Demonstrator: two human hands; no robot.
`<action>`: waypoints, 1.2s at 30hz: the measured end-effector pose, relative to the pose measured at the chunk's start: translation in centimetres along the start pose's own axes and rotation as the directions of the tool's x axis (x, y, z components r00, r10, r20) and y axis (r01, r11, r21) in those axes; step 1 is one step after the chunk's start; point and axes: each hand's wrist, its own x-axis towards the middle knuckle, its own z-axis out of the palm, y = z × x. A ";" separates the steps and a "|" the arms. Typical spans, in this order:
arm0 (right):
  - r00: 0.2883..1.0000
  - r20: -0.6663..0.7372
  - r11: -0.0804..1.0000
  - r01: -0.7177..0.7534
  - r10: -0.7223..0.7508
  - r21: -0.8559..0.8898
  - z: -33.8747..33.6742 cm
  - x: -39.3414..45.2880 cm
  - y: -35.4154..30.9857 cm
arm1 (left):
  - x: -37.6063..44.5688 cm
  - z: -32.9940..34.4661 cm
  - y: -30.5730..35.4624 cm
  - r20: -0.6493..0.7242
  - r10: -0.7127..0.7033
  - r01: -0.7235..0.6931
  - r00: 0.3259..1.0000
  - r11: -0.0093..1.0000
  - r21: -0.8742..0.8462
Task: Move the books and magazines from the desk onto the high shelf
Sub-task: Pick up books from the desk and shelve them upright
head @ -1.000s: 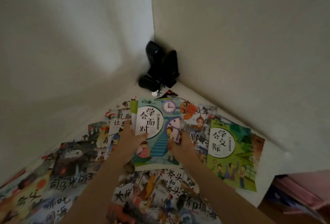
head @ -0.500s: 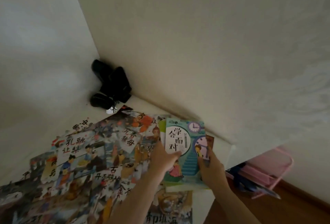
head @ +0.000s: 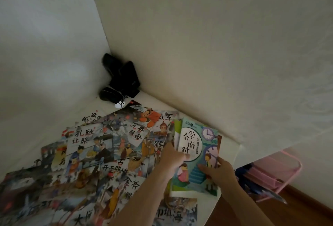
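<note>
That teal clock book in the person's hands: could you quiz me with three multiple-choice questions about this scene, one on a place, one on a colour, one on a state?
1. Where do the black speakers stand?
A. in the wall corner
B. on the floor
C. on the pink rack

2. What colour is the rack beside the desk?
A. blue
B. pink
C. white

3. How is the teal clock book held?
A. by the left hand only
B. by no hand
C. by both hands

Answers: 1 A, they sit where the two walls meet. 2 B, its frame is pink. 3 C, the left hand and right hand each have a grip on one side of it.
</note>
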 end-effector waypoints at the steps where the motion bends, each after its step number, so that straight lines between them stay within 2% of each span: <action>1: 0.999 0.033 1.000 0.012 -0.012 0.013 0.7 -0.6 -0.3 | -1.2 -1.2 0.4 0.008 0.049 -0.050 0.999 0.997 0.063; 3: 0.991 0.095 0.996 0.086 -0.089 0.036 2.8 -1.6 -1.4 | -3.6 -4.9 1.3 0.032 0.160 -0.163 0.987 0.979 0.126; 6: 0.929 0.155 0.942 0.333 -0.337 0.050 7.4 -2.4 -4.7 | -5.4 -11.9 1.7 0.082 0.350 -0.354 0.933 0.934 0.040; 10: 0.868 0.181 0.886 0.456 -0.463 0.083 13.0 -3.8 -7.1 | -6.3 -17.7 0.4 -0.075 0.528 -0.500 0.846 0.834 0.232; 12: 0.859 0.155 0.873 0.485 -0.487 0.053 14.1 -4.6 -6.3 | -6.4 -18.6 -1.0 -0.090 0.516 -0.485 0.852 0.842 0.236; 14: 0.842 0.135 0.852 0.522 -0.522 0.038 14.5 -5.2 -5.0 | -6.6 -18.4 -2.8 -0.076 0.473 -0.458 0.878 0.875 0.156; 18: 0.825 0.220 0.849 0.473 -0.520 0.236 14.8 -6.6 -4.9 | -7.8 -17.1 -4.1 -0.132 0.433 -0.423 0.892 0.901 0.095; 21: 0.838 0.136 0.809 0.448 -0.528 0.380 14.8 -8.1 -6.3 | -7.9 -17.2 -4.2 -0.135 0.545 -0.560 0.828 0.814 -0.151; 22: 0.861 0.118 0.817 0.415 -0.495 0.400 14.9 -8.4 -6.6 | -8.0 -17.2 -4.1 -0.155 0.540 -0.562 0.827 0.797 -0.220; 24: 0.901 0.083 0.825 0.348 -0.425 0.446 15.5 -8.8 -7.1 | -7.9 -16.6 -3.8 -0.277 0.433 -0.509 0.858 0.793 -0.334; 26: 0.907 0.032 0.827 0.369 -0.421 0.424 16.2 -8.2 -7.2 | -7.5 -15.5 -3.2 -0.376 0.257 -0.410 0.890 0.813 -0.414; 28: 0.905 0.012 0.831 0.385 -0.425 0.402 16.4 -7.7 -7.4 | -7.1 -15.1 -2.4 -0.386 0.211 -0.385 0.898 0.801 -0.458; 30: 0.893 0.067 0.836 0.388 -0.446 0.388 15.8 -6.9 -7.3 | -6.7 -15.4 -2.0 -0.355 0.216 -0.379 0.910 0.781 -0.496; 33: 0.841 0.212 0.848 0.421 -0.498 0.323 14.4 -6.0 -6.1 | -7.0 -16.6 -2.9 -0.237 0.422 -0.484 0.875 0.749 -0.452; 36: 0.794 0.224 0.818 0.574 -0.566 0.033 14.1 -5.5 -3.2 | -7.0 -16.8 -5.4 -0.129 0.549 -0.564 0.826 0.807 -0.176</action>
